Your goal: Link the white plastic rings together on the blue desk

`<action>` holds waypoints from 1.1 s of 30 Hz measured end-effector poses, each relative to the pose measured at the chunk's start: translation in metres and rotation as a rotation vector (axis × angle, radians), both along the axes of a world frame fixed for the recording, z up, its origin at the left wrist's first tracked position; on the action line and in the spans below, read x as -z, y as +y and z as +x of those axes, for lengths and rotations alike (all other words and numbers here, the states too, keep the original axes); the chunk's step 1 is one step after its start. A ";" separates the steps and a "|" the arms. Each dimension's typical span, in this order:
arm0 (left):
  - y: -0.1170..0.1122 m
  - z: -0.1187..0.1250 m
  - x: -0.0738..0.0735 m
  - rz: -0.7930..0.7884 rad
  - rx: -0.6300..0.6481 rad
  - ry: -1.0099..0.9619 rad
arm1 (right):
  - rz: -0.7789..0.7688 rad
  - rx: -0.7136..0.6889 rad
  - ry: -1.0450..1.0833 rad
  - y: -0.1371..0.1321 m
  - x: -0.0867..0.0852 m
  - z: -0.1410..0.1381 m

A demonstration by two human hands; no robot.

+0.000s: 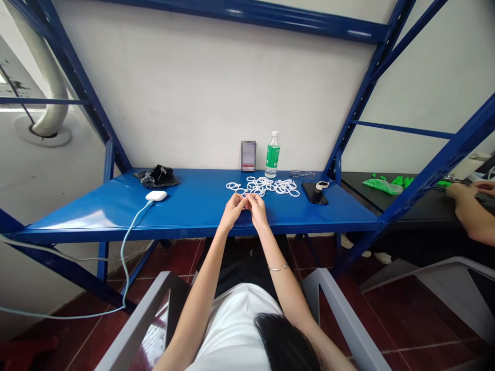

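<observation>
My left hand (233, 207) and my right hand (256, 207) meet at the fingertips over the near part of the blue table. Both are closed in a pinch, thumbs and fingers pressed together. Whatever lies between the fingertips is too small and covered to make out. Just beyond the fingers spreads a loose pile of white rings (282, 186), several of them overlapping. A few rings at the pile's left and near edge lie close to my fingertips. A thin bracelet circles my right wrist.
Behind the rings stand a bottle with a green label (273, 157) and an upright phone-like device (248, 156). Glasses (302, 174), a black phone (314, 193) and a watch (322, 185) lie right. Left are a black plastic bag (158, 176) and a cabled white device (156, 196). Another person's hands work far right.
</observation>
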State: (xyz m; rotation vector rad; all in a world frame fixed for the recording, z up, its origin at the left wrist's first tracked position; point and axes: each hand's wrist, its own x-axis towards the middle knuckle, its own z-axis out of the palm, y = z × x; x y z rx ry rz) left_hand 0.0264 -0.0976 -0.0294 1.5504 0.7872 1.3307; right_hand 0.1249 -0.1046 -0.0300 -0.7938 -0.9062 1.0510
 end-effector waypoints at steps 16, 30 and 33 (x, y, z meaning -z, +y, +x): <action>-0.001 -0.006 -0.001 0.069 -0.049 0.229 | 0.014 -0.310 -0.321 -0.002 -0.007 0.027; -0.154 -0.044 0.043 0.342 0.816 0.830 | 0.095 -0.330 -0.543 -0.007 -0.011 0.039; -0.150 -0.043 0.055 0.208 0.972 0.931 | 0.088 -0.342 -0.543 -0.006 -0.012 0.038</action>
